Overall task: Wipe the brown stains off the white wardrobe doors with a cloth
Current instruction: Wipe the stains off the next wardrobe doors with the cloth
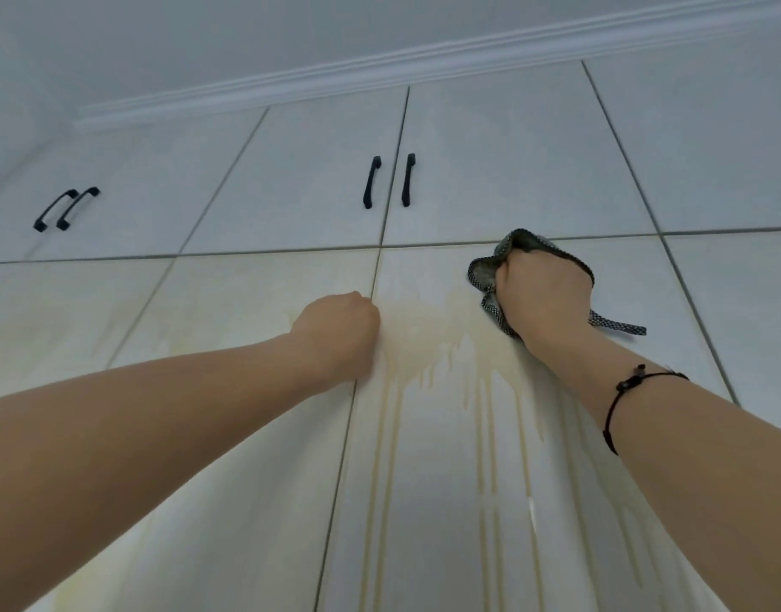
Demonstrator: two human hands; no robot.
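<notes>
The person looks up at the white wardrobe doors (256,501), both bare arms stretched toward them. The right hand (543,293) is clenched round a bunched dark cloth (485,276) with a checked edge and presses it flat on the right-hand lower door, just under the horizontal gap below the upper cupboards. Folds of the cloth stick out above and to the left of the knuckles, and a strip trails out to the right of the wrist. A black cord bracelet (618,404) sits on that forearm.

The left hand (335,331) is balled into a tight fist against the door, right at the vertical seam between the two lower doors. Its fingers are tucked out of sight, and nothing shows in it.

The brown stain (428,333) lies between the two hands, touching the cloth on its right side, with long thin runs dripping down the door toward the near edge. A paler yellowish wash spreads over the left lower door too.

Farther up, two black handles (371,182) flank the seam of the upper cupboard doors, and another pair (66,209) sits well off to the left. A white moulding (424,55) runs along the top, under the ceiling (159,37).
</notes>
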